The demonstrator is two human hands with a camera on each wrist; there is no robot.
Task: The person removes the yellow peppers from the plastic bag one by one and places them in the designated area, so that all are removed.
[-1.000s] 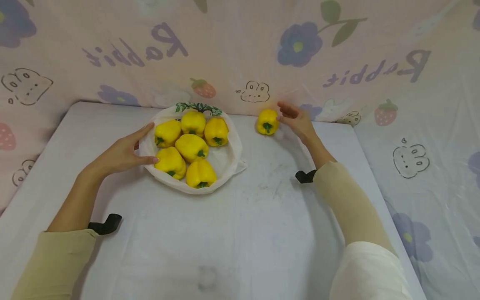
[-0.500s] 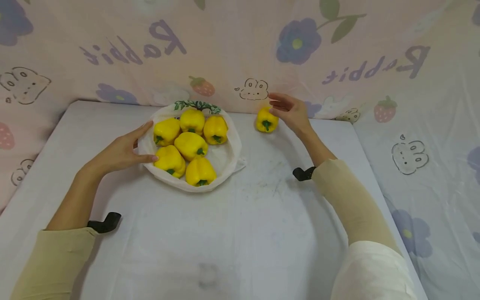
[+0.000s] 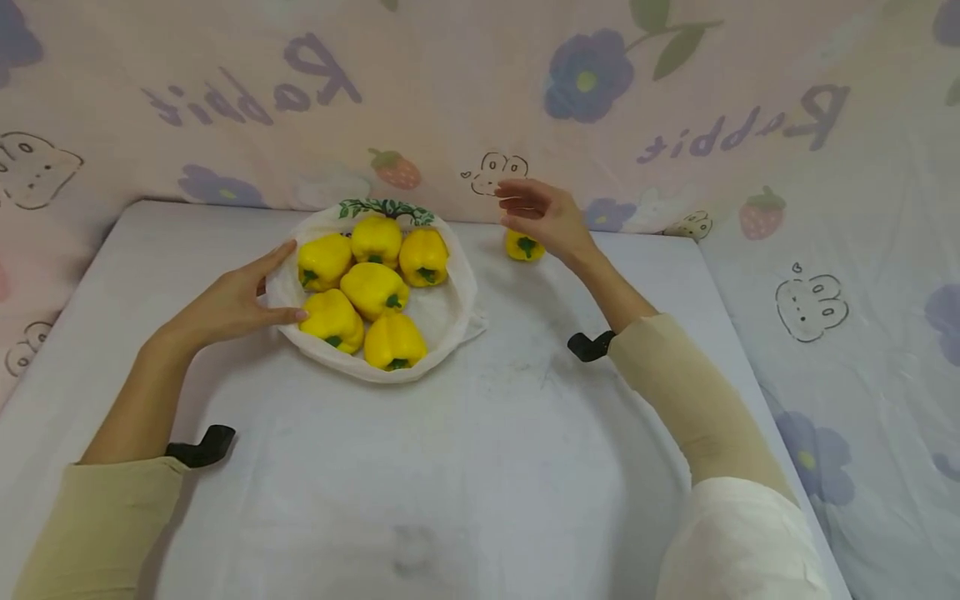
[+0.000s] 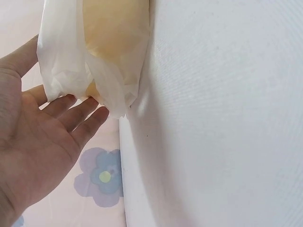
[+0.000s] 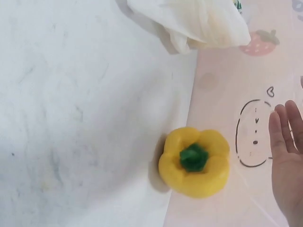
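Note:
A white cloth bag (image 3: 442,321), its rim folded wide open, holds several yellow bell peppers (image 3: 375,290). My left hand (image 3: 217,308) grips its left side. In the left wrist view the thumb passes behind the bag's rim, while the other fingers (image 4: 87,125) lie against the outside. A single yellow bell pepper (image 5: 196,163) with a green stem sits right of the bag, at the table's back edge. My right hand (image 3: 551,221) is over it, overlapping its top in the head view. The right wrist view shows a gap between that hand's extended fingers and the pepper.
The white table (image 3: 450,467) ends at the back against a pink curtain (image 3: 450,100) printed with flowers, rabbits and strawberries. A knotted corner of the bag (image 3: 476,321) sticks out on its right side. Black mounts (image 3: 202,448) are worn at both wrists.
My right hand has moved left from beside the lone pepper to above it, now covering more of it. The left hand stays at the bag. The head view has shifted slightly.

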